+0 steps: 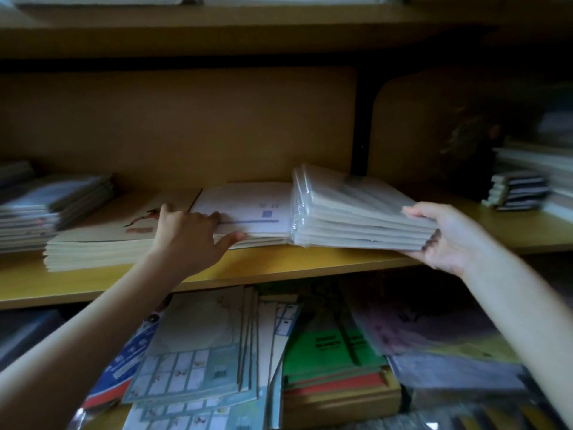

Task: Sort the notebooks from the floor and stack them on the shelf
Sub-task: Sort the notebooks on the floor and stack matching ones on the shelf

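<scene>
— Where is the wrapped pack of notebooks [350,212] seen?

— It is held over the yellow shelf [279,265], right of the middle. It is tilted: its left end is lowered against the white-covered stack [245,206], while its right end is raised off the board.

— How is it gripped?

— Its right end is clasped by the right hand [440,240]. The thumb is laid on top and the fingers are curled beneath, so the pack is pinched between them.

— And the left hand [189,234]?

— It is placed on the front edge of the white-covered stack. The fingers are bent over the top cover and the thumb is pressed in at the front edge, so the upper notebooks are nipped between them. Whether anything is lifted cannot be told.

— What else is stored on that shelf?

— A cream stack with a brown drawing [102,243] is set just beside the white-covered one, on its left. A darker pile [46,206] is seen at the far left, and a small dark-spined pile [517,190] is kept well apart at the far right, past the black upright [361,125].

— And below?

— On the level underneath, blue grid-printed covers [192,367] are laid overlapping, and green notebooks [322,349] are stacked beside them on red ones. Details there are blurred.
</scene>
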Tool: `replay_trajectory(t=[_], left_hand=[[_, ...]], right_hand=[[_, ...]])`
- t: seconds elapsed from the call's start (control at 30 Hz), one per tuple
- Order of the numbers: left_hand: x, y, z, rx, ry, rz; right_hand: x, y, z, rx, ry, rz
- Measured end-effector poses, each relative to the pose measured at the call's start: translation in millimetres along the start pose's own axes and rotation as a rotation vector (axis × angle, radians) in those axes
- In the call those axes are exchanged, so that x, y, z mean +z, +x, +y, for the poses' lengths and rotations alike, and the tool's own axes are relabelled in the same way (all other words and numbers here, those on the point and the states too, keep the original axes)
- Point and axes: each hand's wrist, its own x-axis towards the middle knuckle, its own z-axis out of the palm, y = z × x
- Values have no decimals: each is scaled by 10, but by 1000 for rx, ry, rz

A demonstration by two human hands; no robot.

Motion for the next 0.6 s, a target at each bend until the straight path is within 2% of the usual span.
replay_trajectory(t=[0.17, 0.4, 0.6], left_hand=[[14, -64, 13, -106, 24, 24], [63, -114, 22, -219, 110, 8], [150, -115, 65, -227, 45, -7]], right_hand=[[-27, -68, 40, -21, -22, -43], [-251, -150, 92, -69, -69, 8], [-5, 107, 91, -175, -274, 77]])
